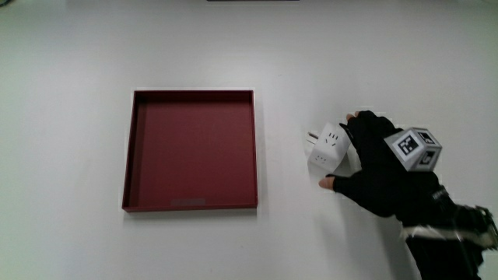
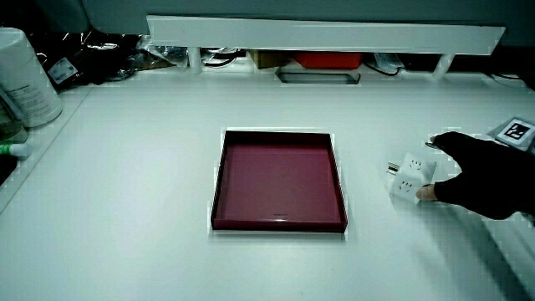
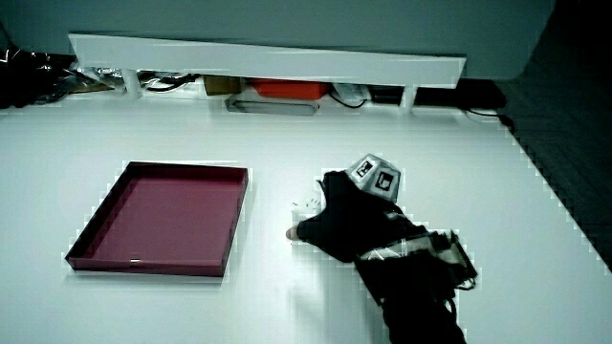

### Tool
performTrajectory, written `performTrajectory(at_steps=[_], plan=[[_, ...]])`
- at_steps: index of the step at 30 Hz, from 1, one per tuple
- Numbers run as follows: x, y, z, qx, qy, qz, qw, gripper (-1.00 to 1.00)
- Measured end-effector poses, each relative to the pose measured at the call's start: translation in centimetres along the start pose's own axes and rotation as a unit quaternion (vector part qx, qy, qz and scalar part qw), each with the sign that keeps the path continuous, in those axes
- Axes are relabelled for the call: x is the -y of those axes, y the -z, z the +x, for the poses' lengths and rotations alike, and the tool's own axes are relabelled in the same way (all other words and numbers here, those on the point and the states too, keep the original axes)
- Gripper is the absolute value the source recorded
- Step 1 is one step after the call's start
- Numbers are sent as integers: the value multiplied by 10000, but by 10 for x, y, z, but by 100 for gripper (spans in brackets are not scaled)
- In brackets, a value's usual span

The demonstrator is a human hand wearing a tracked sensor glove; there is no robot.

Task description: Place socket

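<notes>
A white cube-shaped socket (image 1: 327,146) sits on the white table beside the dark red square tray (image 1: 138,148). It also shows in both side views, socket (image 2: 411,177) and socket (image 3: 309,204), where the hand mostly covers it. The black-gloved hand (image 1: 372,165) with its patterned cube (image 1: 413,148) is curled around the socket, thumb on the side nearer the person and fingers on the side farther away. The socket rests outside the tray (image 2: 219,180), which holds nothing. In a side view the hand (image 3: 346,222) lies beside the tray (image 3: 96,229).
A low white partition (image 2: 326,35) runs along the table's edge farthest from the person, with cables and a red box (image 2: 327,59) under it. A white canister (image 2: 23,77) stands at the table's corner near the partition.
</notes>
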Motion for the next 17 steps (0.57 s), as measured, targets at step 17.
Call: performTrajectory(at_steps=[17], plan=[[87, 1, -52, 1131, -540, 738, 9894, -100]])
